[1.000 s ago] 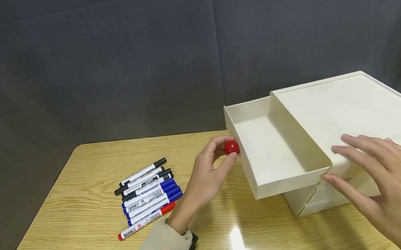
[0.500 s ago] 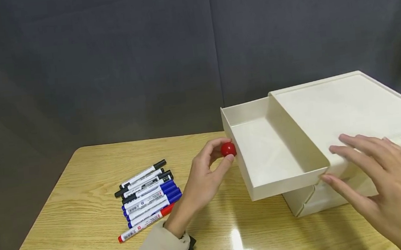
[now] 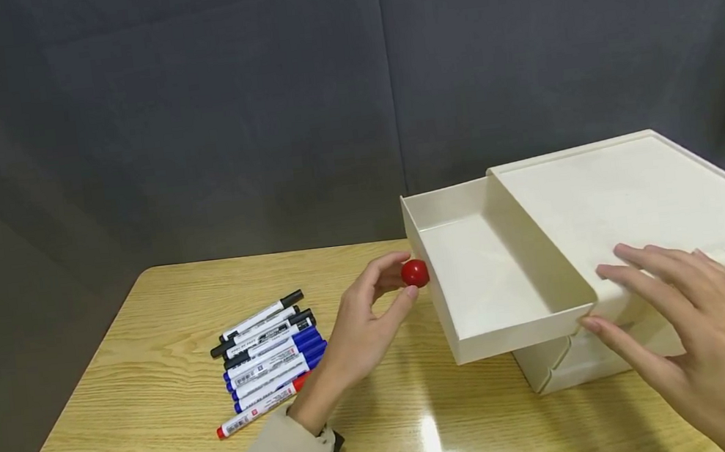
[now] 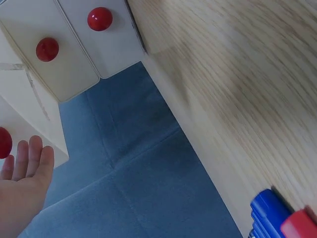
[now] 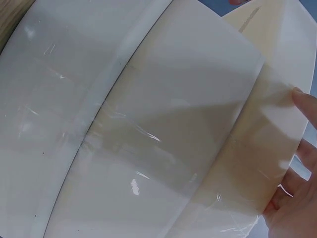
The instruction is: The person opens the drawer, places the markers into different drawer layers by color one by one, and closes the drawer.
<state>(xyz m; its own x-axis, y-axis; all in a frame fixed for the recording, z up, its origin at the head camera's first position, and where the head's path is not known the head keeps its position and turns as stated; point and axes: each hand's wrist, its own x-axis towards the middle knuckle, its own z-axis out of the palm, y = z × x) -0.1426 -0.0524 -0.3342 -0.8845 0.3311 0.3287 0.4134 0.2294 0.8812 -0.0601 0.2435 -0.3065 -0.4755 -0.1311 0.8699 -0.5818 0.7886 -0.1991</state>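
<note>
A white plastic drawer cabinet (image 3: 639, 204) stands at the right of the head view, its top drawer (image 3: 486, 264) pulled out leftward with a bare floor inside. On the drawer's front is a round red knob (image 3: 415, 273). My left hand (image 3: 362, 322) is around this knob, thumb below and fingers above, with a gap showing between. In the left wrist view its fingers (image 4: 34, 153) are extended beside the knob (image 4: 4, 143). My right hand (image 3: 691, 324) rests relaxed on the cabinet's near top edge, thumb by the drawer's corner.
Several markers (image 3: 270, 361) with black, blue and red caps lie in a row on the wooden table (image 3: 128, 398). Two lower drawers (image 4: 81, 69) with red knobs show in the left wrist view. A dark curtain (image 3: 225, 122) hangs behind.
The drawer slid slightly left early on, then held still. My left fingers have loosened and drawn back a little from the knob. The right hand has barely moved.
</note>
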